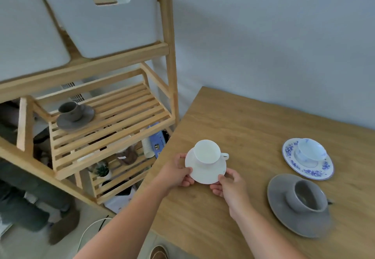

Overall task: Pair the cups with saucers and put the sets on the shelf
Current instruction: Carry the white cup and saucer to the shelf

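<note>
Head view: both arms reach forward. The left hand (178, 172) pinches the white saucer (205, 170) at its 9 o'clock rim, the right hand (229, 185) at 4 o'clock; the white cup (207, 151) sits on it, near the table (233, 120) edge. The slatted shelf (113, 114) at 10 o'clock has open room beside a grey set (75, 114).

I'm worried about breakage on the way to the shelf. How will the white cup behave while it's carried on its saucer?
The white cup looks like thin glazed china, so probably fragile and slippery. It sits loose and off-centre on the white saucer, so it may slide if tilted. Both hands, left hand and right hand, grip the rim, which should help.
</note>
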`<act>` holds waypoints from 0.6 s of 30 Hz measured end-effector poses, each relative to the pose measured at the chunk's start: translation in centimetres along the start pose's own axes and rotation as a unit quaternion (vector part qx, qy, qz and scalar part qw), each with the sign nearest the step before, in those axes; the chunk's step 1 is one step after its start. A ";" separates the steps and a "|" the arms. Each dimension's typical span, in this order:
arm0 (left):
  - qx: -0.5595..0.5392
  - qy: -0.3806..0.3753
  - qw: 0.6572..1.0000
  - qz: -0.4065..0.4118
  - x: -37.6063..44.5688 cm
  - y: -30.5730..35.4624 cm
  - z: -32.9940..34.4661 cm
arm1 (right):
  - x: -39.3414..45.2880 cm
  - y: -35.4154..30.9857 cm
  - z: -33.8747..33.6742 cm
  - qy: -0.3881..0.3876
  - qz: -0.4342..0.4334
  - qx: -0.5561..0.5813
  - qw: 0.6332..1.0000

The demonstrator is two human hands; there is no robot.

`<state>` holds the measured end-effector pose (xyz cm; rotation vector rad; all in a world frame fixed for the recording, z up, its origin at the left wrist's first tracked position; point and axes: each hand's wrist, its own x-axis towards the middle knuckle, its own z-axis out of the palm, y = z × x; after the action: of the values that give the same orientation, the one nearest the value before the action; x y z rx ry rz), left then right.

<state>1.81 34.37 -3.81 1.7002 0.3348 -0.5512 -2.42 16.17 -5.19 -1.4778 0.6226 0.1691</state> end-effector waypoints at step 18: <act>-0.101 0.229 0.967 -0.051 -1.8 -4.8 -21.0 | 4.2 -2.1 24.5 -0.237 -0.003 -0.173 0.956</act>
<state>1.53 55.99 -4.14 1.6044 0.7884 -0.1819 9.12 38.31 -6.15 -1.6958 0.2011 0.6335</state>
